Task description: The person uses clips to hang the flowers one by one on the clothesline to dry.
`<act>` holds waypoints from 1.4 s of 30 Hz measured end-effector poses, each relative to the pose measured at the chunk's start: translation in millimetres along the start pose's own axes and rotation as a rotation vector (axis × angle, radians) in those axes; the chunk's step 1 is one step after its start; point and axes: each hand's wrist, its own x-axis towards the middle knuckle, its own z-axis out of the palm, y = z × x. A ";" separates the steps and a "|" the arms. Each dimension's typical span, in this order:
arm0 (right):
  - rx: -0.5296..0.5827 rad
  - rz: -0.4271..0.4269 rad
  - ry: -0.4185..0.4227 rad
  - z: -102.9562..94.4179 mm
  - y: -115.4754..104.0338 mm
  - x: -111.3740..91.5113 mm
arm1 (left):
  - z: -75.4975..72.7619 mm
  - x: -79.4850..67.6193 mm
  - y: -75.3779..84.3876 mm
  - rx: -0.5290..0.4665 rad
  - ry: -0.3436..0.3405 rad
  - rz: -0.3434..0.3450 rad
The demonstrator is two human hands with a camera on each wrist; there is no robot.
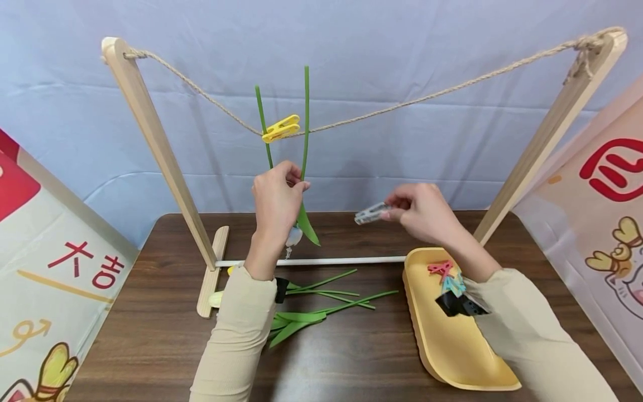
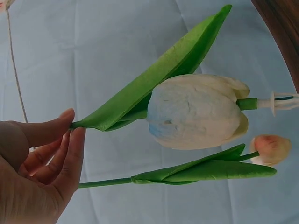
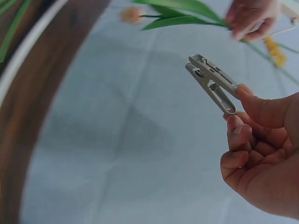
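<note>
While the left hand (image 1: 279,195) pinches a white tulip (image 2: 196,112) by its stem, head-down near the rope (image 1: 402,105), the right hand (image 1: 426,211) pinches a grey clothespin (image 1: 370,214); 1 yellow clothespin (image 1: 278,132) clips a peach tulip (image 2: 271,150) there.

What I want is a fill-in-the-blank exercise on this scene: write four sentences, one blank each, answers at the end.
1. The gray clothespin is in the person's ____ hand.
2. The clothespin clipped to the rope is colored ____.
3. The left hand pinches a large tulip that hangs with its bloom pointing ____.
4. The rope is tied between two posts made of ____.

Missing words: right; yellow; down; wood.
</note>
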 end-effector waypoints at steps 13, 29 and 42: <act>0.054 -0.112 0.207 -20.8 -81.8 57.5 | -0.8 0.1 -2.7 -0.003 0.014 -0.006; -0.039 -0.138 0.353 -15.3 -102.7 86.1 | -3.7 -2.7 -7.2 -0.001 0.046 0.004; 0.008 -0.041 0.209 -5.5 -106.3 91.8 | -5.9 -2.6 -14.3 0.063 0.037 0.014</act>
